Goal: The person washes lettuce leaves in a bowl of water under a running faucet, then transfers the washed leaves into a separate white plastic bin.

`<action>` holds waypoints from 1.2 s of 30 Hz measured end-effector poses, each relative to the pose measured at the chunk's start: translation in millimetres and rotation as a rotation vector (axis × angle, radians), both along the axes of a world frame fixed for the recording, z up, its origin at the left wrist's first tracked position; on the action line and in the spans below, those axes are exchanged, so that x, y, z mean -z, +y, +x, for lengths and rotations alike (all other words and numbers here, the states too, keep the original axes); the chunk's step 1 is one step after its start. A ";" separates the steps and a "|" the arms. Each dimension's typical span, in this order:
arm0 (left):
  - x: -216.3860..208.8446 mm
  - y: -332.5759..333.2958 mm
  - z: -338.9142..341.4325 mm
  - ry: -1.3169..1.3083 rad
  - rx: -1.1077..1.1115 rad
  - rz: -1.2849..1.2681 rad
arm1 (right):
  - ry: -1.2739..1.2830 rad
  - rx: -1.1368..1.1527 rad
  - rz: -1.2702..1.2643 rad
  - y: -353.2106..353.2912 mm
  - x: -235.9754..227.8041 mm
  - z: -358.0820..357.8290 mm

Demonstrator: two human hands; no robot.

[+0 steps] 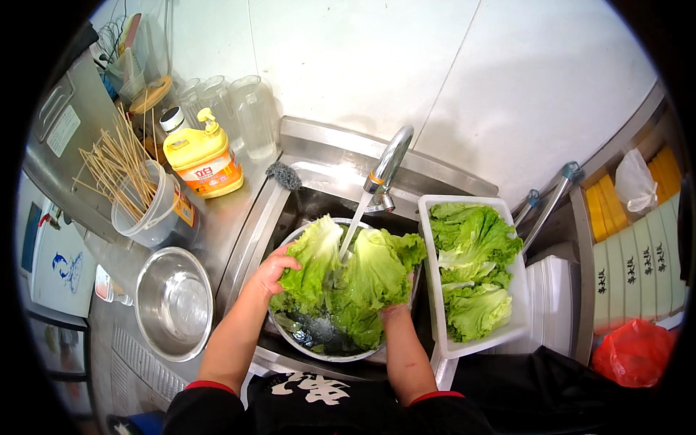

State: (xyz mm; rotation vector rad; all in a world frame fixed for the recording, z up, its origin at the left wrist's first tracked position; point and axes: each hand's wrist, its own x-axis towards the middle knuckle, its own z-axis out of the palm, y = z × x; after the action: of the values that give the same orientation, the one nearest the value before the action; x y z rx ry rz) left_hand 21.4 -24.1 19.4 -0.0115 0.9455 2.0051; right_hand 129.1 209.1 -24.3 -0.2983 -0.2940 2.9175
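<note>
Green lettuce leaves (373, 275) fill a round metal basin (288, 335) of water in the sink. My left hand (274, 271) is closed on the edge of a lettuce leaf (313, 250) at the basin's left side. My right hand (396, 312) reaches in at the basin's right side; leaves cover its fingers, so its grip is hidden. From the chrome faucet (388, 163), a stream of water runs down between the leaves. More lettuce (475, 264) lies in a white rectangular tub (520, 319) just right of the basin.
On the left counter stand an empty steel bowl (174, 304), a plastic tub of wooden skewers (156, 210), a yellow pump bottle (205, 163) and clear pitchers (254, 119). A steel-wool scrubber (283, 176) sits by the sink rim (250, 246). A red plastic bag (634, 353) lies far right.
</note>
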 end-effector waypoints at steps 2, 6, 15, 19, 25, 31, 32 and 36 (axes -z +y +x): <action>-1.3 5.1 1.8 0.053 -0.056 0.045 | -0.023 -0.069 0.194 5.8 5.1 -0.2; -13.9 36.8 15.6 0.068 -0.118 -0.126 | -0.432 -0.263 0.793 -2.1 -24.3 -5.0; 56.0 41.3 64.7 -0.277 -0.059 -0.049 | -0.357 -0.515 2.075 -19.1 -20.4 4.8; 53.8 32.2 69.4 -0.228 0.012 -0.069 | -0.168 -0.252 1.727 -16.9 -70.2 5.9; 77.1 31.1 53.6 -0.333 0.021 0.130 | -0.176 -0.703 1.047 -14.0 -90.4 13.4; 55.8 42.1 48.2 -0.243 -0.125 0.110 | -0.532 -1.039 1.338 -13.3 -75.0 4.9; 59.4 39.7 46.8 -0.180 -0.110 0.098 | -0.535 -1.038 1.407 -11.9 -77.6 5.6; 78.3 27.9 39.1 -0.165 -0.095 -0.007 | -0.518 -0.701 1.860 -0.1 -99.9 16.5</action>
State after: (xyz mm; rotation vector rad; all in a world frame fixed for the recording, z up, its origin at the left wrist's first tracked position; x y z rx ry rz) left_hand 60.5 3.8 -58.9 -0.2263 0.8601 2.0521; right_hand 145.5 209.0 75.6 -0.5728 -3.0831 1.5663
